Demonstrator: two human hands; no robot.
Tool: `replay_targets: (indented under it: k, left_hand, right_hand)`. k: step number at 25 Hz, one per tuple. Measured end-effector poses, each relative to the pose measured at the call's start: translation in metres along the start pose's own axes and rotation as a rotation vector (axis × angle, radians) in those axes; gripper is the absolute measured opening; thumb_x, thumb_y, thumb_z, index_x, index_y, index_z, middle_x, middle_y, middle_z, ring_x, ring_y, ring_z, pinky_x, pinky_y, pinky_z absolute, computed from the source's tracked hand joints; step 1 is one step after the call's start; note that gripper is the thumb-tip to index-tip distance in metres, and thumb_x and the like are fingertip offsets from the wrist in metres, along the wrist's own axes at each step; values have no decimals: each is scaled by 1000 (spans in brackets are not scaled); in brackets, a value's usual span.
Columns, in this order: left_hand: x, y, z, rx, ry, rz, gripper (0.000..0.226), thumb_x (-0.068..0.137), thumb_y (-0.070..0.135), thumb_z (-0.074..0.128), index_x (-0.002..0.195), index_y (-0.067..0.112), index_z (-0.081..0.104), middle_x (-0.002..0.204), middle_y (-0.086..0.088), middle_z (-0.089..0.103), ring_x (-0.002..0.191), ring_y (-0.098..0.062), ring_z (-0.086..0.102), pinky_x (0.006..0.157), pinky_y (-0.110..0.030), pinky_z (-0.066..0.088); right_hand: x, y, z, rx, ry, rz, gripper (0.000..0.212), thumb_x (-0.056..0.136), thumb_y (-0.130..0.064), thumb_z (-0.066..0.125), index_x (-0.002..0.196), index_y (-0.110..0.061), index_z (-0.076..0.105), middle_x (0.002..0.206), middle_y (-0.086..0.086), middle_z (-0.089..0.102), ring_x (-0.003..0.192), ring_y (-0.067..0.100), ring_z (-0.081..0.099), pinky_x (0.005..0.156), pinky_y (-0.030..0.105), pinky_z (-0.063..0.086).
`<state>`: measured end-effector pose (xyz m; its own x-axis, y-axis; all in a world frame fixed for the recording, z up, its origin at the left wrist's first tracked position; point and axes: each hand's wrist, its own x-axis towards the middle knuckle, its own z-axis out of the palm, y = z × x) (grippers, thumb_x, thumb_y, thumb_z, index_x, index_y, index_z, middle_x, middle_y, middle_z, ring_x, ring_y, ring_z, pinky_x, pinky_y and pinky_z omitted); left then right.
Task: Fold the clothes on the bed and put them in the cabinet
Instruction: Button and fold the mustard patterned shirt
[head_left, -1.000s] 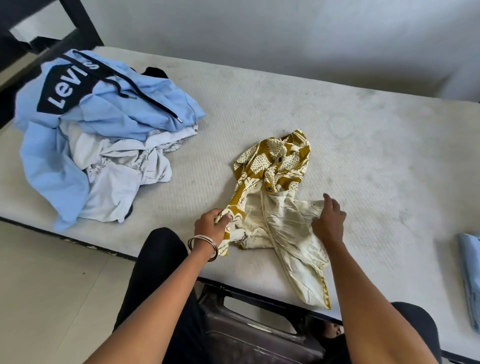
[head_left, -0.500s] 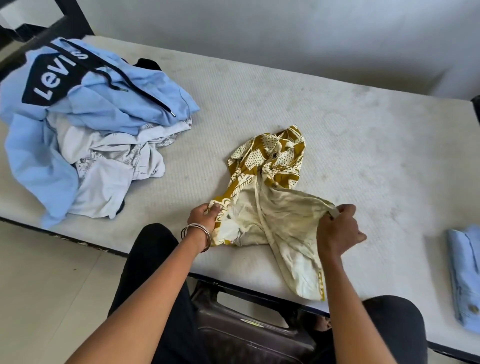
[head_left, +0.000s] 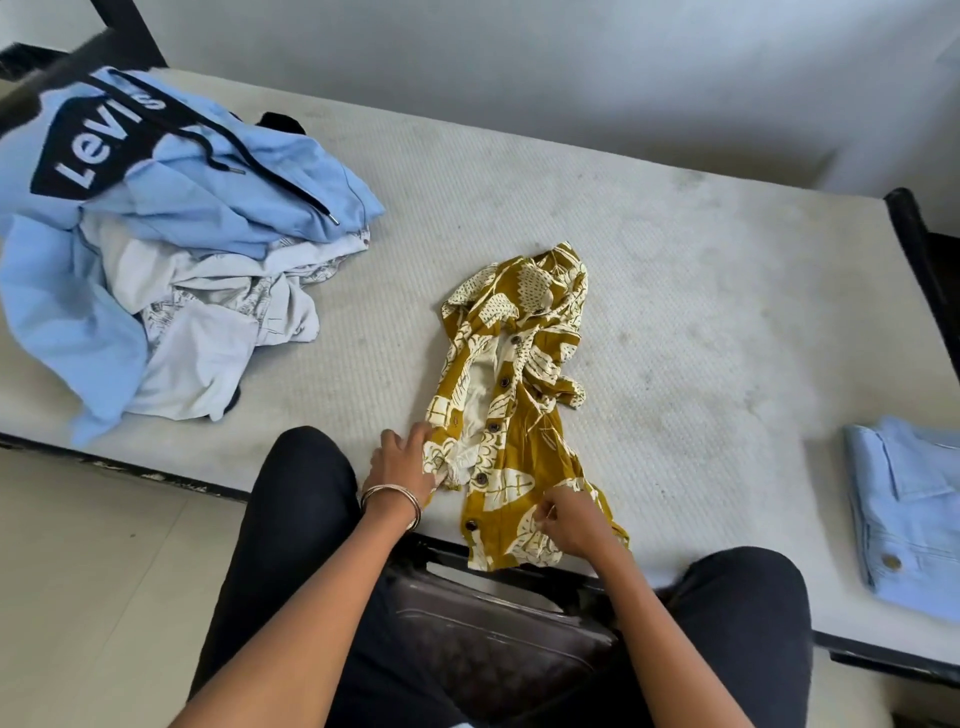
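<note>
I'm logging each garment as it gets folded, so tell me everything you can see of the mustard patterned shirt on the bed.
The mustard shirt is thin, soft-looking fabric with a cream leaf print, dark buttons down the front placket and a pale inside showing at the opening. It lies crumpled and unfolded, lengthwise on the mattress, with its lower hem hanging over the near edge. The left hand grips its left edge and the right hand pinches the cloth near the hem.

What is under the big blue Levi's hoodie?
Under the hoodie lies a heap of crumpled white clothes, one with a faint print. A black scrap peeks out behind it. How many clothes are in the heap, or what lies beneath, cannot be told: the hoodie covers them.
</note>
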<state>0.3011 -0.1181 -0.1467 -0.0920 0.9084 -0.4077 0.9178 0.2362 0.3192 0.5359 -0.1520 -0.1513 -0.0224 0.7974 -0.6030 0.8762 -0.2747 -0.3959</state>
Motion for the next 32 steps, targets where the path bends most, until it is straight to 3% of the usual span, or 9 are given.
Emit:
replay_targets:
  k: [4,8,12,14,18,22,25,28,32]
  left_hand:
    - [1,6,13,320,166,84,34,91,12,51,124,22,52,125,-8,45,117,-29,42,89,-40,40]
    - [13,2,22,35,-23,-76,24,95,14,47,110,14,65,115,-9,62,100,-32,61,79,-35,49]
    - [8,-8,23,-201,51,-196,20,88,6,56,97,16,71,99,-9,69,90,-29,65,74,-31,53]
    - [8,-10,24,-287,48,-194,17,82,8,65,97,17,70,92,-8,70,88,-28,66,75,-32,53]
    - [15,-7,27,-245,48,-148,23,88,32,66,107,19,65,104,-7,67,95,-30,63,74,-33,48]
    - [22,7,25,100,7,1,32,93,35,56,121,21,54,117,-7,57,103,-31,59,78,-37,49]
    - [34,10,13,121,-13,3,17,91,29,59,104,21,68,105,-5,66,95,-28,63,78,-36,54]
    - [44,4,-6,-283,-143,-154,4,83,23,73,82,18,73,85,-1,68,84,-23,66,69,-31,56]
    - [33,0,-28,-959,-266,-395,7,81,7,75,80,8,67,92,-14,71,83,-26,68,61,-35,58]
  right_hand:
    - [3,-7,0,81,-35,32,11,84,-8,70,89,-15,64,93,4,67,88,18,63,73,27,50]
    - [1,-48,28,-5,-77,-153,12,89,-15,68,100,-13,62,100,5,66,91,20,63,68,23,45]
    - [3,-62,61,-398,71,-304,43,95,-22,58,135,-12,44,123,14,55,102,37,61,66,36,40]
    - [8,-58,62,-367,58,-342,34,94,-22,58,127,-15,51,118,11,58,99,36,62,65,34,40]
    - [20,-46,37,303,58,48,14,79,-25,80,79,-22,67,89,1,68,70,13,62,56,25,46]
    - [12,-40,15,857,169,228,17,79,-21,82,77,-12,68,75,2,73,62,12,60,47,22,43]
    - [8,-39,8,1147,113,228,10,86,-6,73,81,-8,65,79,5,76,60,7,57,48,21,40]
    - [5,-35,5,1291,48,253,5,86,-4,72,84,-3,67,77,8,73,59,11,54,50,23,44]
    - [2,-34,1,1472,29,288,8,84,-6,72,90,-1,71,73,8,67,60,12,57,51,21,50]
